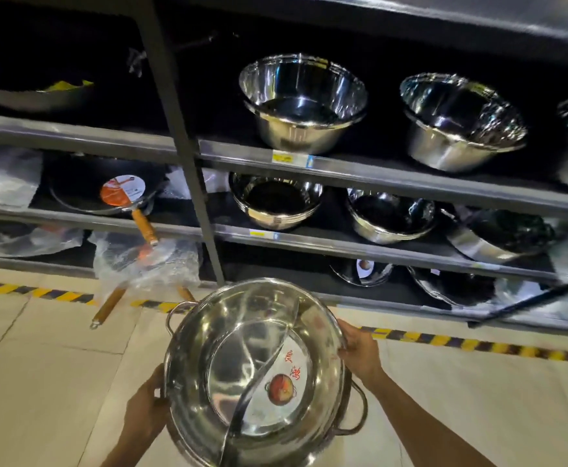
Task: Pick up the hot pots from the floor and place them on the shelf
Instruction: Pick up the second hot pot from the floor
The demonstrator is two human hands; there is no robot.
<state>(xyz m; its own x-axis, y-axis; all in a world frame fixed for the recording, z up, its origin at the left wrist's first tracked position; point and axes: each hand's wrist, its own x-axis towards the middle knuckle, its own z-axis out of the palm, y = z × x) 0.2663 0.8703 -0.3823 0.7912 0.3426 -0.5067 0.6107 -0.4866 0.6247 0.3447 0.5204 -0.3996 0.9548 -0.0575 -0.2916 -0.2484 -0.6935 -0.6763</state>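
Note:
A shiny steel hot pot (228,335) with an S-shaped divider and a round paper label inside hangs above the tiled floor in front of the shelf. It looks like a stack, with further rims and loop handles showing under it. My left hand (146,407) grips its lower left rim. My right hand (360,352) grips the right rim. The dark metal shelf (410,182) rises just beyond, with several levels.
Steel bowls (303,102) fill the upper right levels. Woks with wooden handles (144,227), some in plastic wrap, sit at the left and stick out over the floor. A vertical post (181,143) divides the bays. Yellow-black tape (478,343) marks the floor.

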